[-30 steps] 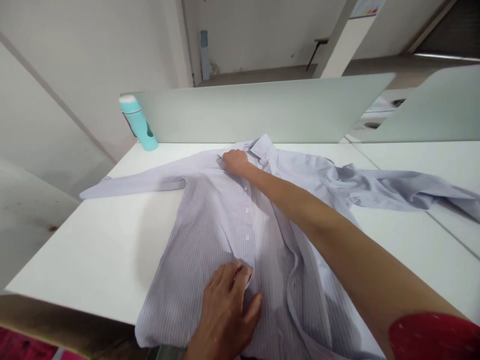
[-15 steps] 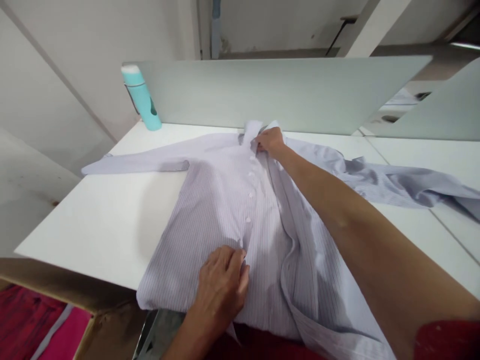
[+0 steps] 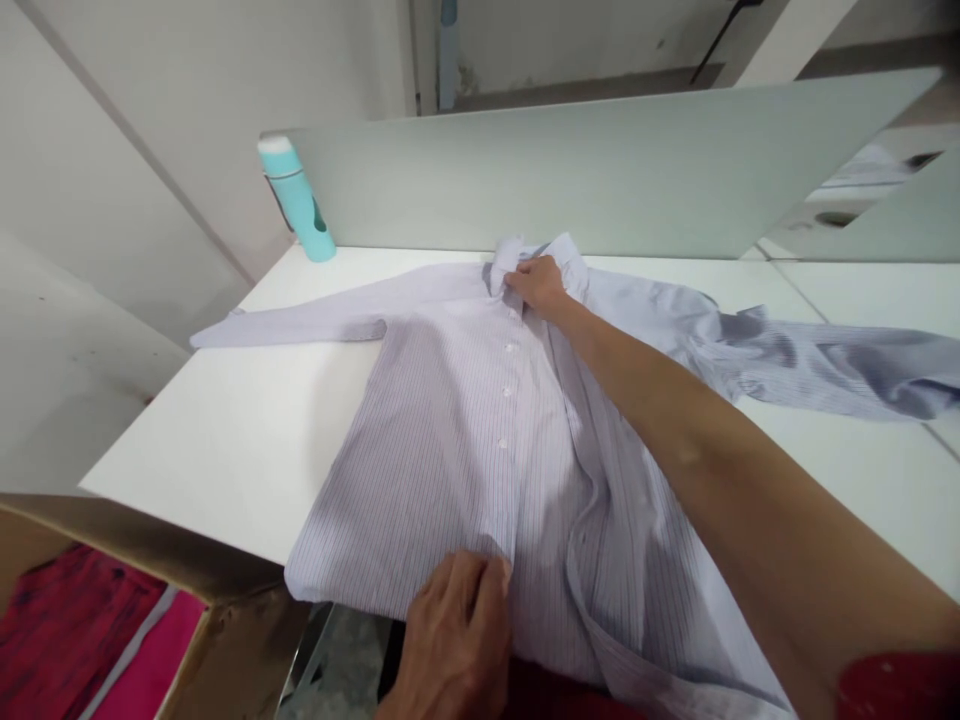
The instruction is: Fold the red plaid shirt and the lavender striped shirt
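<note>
A pale lilac striped shirt lies front up across the white table, its front open and its sleeves stretched out to both sides. Several small white buttons run down the left front edge. My left hand is closed on that edge near the hem, fingers pinching the cloth. Up at the collar, my right hand grips the top of the same front edge. The other front panel lies folded back and wrinkled under my right forearm.
A turquoise bottle-shaped object with a white top stands at the table's back left corner. Behind the white table runs a pale glass panel. A cardboard box with red and pink cloth sits at lower left.
My left hand has slid down the front edge toward the hem, and the edge now lies straighter. My right hand stays at the collar. The camera view has shifted slightly.
</note>
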Demonstrator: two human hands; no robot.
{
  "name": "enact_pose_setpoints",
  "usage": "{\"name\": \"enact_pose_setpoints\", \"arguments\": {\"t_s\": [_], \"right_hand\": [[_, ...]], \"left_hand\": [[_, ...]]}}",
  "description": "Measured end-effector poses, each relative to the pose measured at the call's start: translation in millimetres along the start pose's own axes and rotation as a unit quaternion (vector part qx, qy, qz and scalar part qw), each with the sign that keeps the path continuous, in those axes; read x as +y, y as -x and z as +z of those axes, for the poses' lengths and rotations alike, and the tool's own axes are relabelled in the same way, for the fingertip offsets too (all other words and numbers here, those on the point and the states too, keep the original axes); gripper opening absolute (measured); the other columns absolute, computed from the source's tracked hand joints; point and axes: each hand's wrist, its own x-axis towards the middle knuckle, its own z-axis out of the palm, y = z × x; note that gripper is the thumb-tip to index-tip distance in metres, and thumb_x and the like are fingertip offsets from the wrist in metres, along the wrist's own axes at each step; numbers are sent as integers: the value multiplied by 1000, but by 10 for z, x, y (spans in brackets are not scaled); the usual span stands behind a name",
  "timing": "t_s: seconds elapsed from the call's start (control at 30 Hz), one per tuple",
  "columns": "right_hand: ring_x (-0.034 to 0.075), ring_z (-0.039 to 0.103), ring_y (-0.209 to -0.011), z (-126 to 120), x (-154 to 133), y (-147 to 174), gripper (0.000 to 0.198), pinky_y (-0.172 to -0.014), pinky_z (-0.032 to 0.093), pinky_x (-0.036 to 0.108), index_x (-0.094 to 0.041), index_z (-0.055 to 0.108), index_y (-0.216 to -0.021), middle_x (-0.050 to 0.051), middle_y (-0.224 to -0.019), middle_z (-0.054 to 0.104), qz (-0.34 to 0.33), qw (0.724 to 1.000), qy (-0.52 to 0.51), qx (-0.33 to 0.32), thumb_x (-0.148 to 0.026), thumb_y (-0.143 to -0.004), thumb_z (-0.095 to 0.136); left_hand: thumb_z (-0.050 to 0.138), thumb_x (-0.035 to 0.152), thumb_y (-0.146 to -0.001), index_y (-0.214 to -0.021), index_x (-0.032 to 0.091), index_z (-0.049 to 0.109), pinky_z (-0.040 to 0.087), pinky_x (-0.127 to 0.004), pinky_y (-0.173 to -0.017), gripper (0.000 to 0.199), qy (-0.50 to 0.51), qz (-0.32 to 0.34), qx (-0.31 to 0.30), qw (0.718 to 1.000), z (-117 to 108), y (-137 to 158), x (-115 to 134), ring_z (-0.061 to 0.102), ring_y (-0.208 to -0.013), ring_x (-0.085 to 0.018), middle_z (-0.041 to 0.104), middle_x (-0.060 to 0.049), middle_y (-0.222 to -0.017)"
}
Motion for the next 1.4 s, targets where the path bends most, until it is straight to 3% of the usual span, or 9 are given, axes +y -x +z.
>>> {"name": "enact_pose_setpoints", "arguments": {"t_s": [0.13,0.33,0.43,0.57,0.7,0.8,0.93,1.13,1.4], "right_hand": [[18,57,-62,-69,19,26,12,-66,56,33,-16,64,-75,2,-60,52,53,999,-7,5,-15,-87,65],[20,65,-57,-185,-20,144,2,-51,53,29,-12,66,-91,8,-62,63,129,987,-75,-57,-12,-88,66],[20,66,-58,-234,7,206,2,-52,54,29,-11,67,-91,9,-63,65,145,984,-76,-71,-13,-90,67],[26,71,-76,-281,16,279,12,-78,62,42,-12,70,-91,14,-74,68,96,990,94,-51,-23,-90,72],[37,67,-111,-258,18,408,36,-96,54,51,-11,68,-122,22,-111,71,-29,948,316,21,-28,-91,70],[37,63,-115,-232,73,485,42,-96,50,51,-16,62,-138,22,-129,66,-138,922,363,-3,-27,-98,53],[38,54,-126,-252,189,450,42,-99,48,51,-16,69,-130,20,-143,59,-226,897,377,-49,-23,-98,42],[38,52,-127,-336,277,370,55,-103,47,54,-18,64,-143,16,-146,60,-219,881,405,-113,-17,-92,43],[39,54,-132,-359,152,515,51,-108,45,55,-12,63,-142,20,-147,59,-212,864,439,-125,-13,-93,48]], "left_hand": [[42,8,-101,-120,17,57,54,-29,-61,26,-8,39,6,999,11,-27,13,67,-71,-18,69,-5,-86],[44,19,-105,-115,19,58,59,-31,-61,17,-29,38,13,999,29,-124,-24,71,-72,-20,71,-4,-87],[45,21,-106,-115,19,58,60,-31,-62,16,-31,34,15,999,15,-152,-27,72,-73,-20,71,-4,-88],[46,24,-107,-117,18,59,61,-32,-66,18,-32,32,23,999,-34,-122,-13,73,-79,-21,73,-6,-93],[47,23,-107,-119,18,61,61,-33,-69,19,-40,30,29,998,-90,-33,11,73,-81,-21,73,-6,-95],[50,21,-105,-118,17,62,59,-33,-68,18,-45,26,34,998,-114,37,23,71,-80,-21,72,-6,-94],[49,13,-103,-117,17,63,56,-32,-68,20,-38,36,43,998,-144,107,39,69,-78,-20,72,-5,-91],[49,6,-101,-118,14,63,56,-31,-69,24,-11,67,76,995,-213,174,89,69,-76,-19,73,-6,-89],[51,32,-107,-127,17,62,61,-28,-71,27,127,47,-23,991,-152,355,191,75,-84,-18,77,-8,-102]]}}
